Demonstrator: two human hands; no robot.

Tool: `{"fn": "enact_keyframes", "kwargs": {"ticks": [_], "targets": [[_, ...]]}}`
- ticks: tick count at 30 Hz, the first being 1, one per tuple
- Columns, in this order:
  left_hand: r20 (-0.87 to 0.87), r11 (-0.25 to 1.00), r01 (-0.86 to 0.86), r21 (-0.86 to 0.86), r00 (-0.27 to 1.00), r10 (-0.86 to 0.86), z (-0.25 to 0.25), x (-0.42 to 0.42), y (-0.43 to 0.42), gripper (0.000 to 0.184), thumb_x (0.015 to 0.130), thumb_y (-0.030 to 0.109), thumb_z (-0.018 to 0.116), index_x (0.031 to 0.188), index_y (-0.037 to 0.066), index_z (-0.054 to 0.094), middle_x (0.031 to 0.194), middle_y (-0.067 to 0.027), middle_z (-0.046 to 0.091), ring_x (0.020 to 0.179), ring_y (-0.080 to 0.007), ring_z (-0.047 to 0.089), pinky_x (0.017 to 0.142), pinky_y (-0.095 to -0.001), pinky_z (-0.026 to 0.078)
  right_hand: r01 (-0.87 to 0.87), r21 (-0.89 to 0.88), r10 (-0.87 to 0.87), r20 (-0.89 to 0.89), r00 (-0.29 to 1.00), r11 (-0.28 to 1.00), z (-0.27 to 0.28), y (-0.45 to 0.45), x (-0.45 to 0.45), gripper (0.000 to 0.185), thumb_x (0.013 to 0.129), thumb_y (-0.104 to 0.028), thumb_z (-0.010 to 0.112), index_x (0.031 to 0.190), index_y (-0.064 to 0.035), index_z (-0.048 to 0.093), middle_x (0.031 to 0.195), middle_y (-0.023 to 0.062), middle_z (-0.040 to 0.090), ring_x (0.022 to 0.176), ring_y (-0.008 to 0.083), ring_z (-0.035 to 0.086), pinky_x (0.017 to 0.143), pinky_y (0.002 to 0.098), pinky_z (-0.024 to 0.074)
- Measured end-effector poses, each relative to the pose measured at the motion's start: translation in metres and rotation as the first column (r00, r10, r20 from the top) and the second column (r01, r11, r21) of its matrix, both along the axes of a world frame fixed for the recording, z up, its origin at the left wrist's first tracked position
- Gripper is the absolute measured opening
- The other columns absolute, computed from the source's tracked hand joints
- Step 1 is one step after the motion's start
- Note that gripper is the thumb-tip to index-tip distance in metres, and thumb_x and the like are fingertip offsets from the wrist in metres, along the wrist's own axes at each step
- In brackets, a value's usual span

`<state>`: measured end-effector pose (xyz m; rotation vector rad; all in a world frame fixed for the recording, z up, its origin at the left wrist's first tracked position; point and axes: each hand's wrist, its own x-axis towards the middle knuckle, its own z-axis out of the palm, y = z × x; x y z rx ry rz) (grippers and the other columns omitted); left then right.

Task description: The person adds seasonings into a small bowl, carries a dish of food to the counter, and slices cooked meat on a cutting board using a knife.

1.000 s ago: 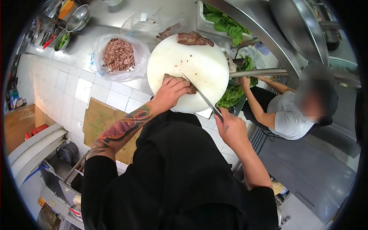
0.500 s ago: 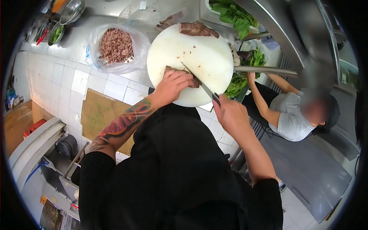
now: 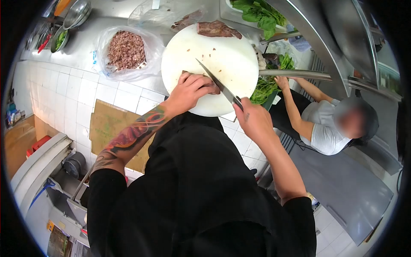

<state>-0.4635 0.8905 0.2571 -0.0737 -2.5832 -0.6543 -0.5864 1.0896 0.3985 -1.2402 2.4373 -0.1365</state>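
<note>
On a round white cutting board (image 3: 235, 60), my left hand (image 3: 187, 93) presses its curled fingers over a piece of brown meat (image 3: 216, 91), covering most of it. My right hand (image 3: 253, 118) is closed round the handle of a knife (image 3: 215, 80), whose blade lies over the board beside the meat, tip pointing to the upper left. A larger chunk of meat (image 3: 218, 29) rests at the board's far edge. Small meat crumbs are scattered on the board. Left of it, an open plastic bag (image 3: 150, 62) holds diced meat (image 3: 126, 50).
Leafy greens (image 3: 260, 16) fill a white tub at the back. A co-worker (image 3: 321, 115) sits at the right with hands near herbs (image 3: 263, 89), beyond a metal rail (image 3: 299, 75). Metal bowls (image 3: 77, 13) stand at the back left. Cardboard (image 3: 113, 128) lies on the floor.
The knife has shifted slightly in my right hand, its tip now farther up and left over the board. My left hand stays on the meat. The whole view has moved a little.
</note>
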Motion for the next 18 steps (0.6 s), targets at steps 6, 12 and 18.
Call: {"fn": "enact_keyframes", "kwargs": {"ticks": [6, 12, 18], "targets": [[0.029, 1.000, 0.017, 0.025, 0.999, -0.017, -0.004, -0.001, 0.001, 0.034, 0.078, 0.003, 0.059, 0.107, 0.019, 0.069, 0.122, 0.0044, 0.061, 0.114, -0.0179, 0.055, 0.101, -0.0371, 0.036, 0.005, 0.159, -0.011, 0.036, 0.999, 0.987, 0.044, 0.038, 0.012, 0.028, 0.098, -0.027, 0.060, 0.089, -0.0005, 0.053, 0.064, 0.0216, 0.064, 0.061, 0.0417, 0.065, 0.057, 0.0511, 0.0515], [0.050, 0.999, 0.018, 0.043, 0.999, -0.020, 0.003, 0.001, 0.001, 0.034, 0.078, 0.003, 0.060, 0.107, 0.017, 0.069, 0.120, 0.0040, 0.062, 0.114, -0.0185, 0.055, 0.101, -0.0367, 0.036, -0.025, 0.060, 0.025, 0.006, 1.000, 0.998, 0.004, -0.001, 0.004, 0.031, 0.099, -0.029, 0.057, 0.089, -0.0004, 0.055, 0.065, 0.0209, 0.064, 0.063, 0.0428, 0.066, 0.059, 0.0514, 0.0524], [0.067, 0.995, 0.035, 0.095, 0.997, -0.041, 0.001, 0.000, -0.003, 0.033, 0.078, 0.003, 0.062, 0.108, 0.016, 0.068, 0.121, 0.0036, 0.062, 0.113, -0.0192, 0.056, 0.100, -0.0373, 0.037, 0.006, 0.222, -0.030, 0.104, 0.994, 0.975, 0.026, 0.017, -0.001, 0.031, 0.099, -0.030, 0.057, 0.090, -0.0003, 0.055, 0.065, 0.0213, 0.064, 0.064, 0.0433, 0.066, 0.058, 0.0521, 0.0524]]}}
